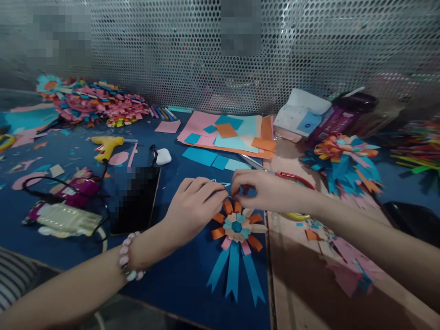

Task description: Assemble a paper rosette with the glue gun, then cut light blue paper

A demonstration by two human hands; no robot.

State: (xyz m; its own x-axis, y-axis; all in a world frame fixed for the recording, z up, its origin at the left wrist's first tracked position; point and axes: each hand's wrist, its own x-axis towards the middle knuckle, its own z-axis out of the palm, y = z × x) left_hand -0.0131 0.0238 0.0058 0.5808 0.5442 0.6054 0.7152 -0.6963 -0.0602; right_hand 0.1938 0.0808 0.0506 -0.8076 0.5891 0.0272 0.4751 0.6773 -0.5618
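A paper rosette (237, 227) lies on the blue table top (178, 275), with orange, cream and teal folded petals and blue ribbon tails pointing toward me. My left hand (194, 206), a bead bracelet on its wrist, rests at the rosette's upper left edge with fingers curled and pinched on an orange petal. My right hand (266, 190) comes from the right, its fingertips pinched together at the rosette's top edge, touching the left hand's fingertips.
A yellow glue gun (106, 145), a dark phone (135, 199) and a white earbud case (163, 156) lie left. Coloured paper sheets (228, 133) and red-handled scissors (292, 178) sit behind the hands. Finished rosettes pile at far left (92, 103) and right (343, 160). A perforated metal wall stands behind.
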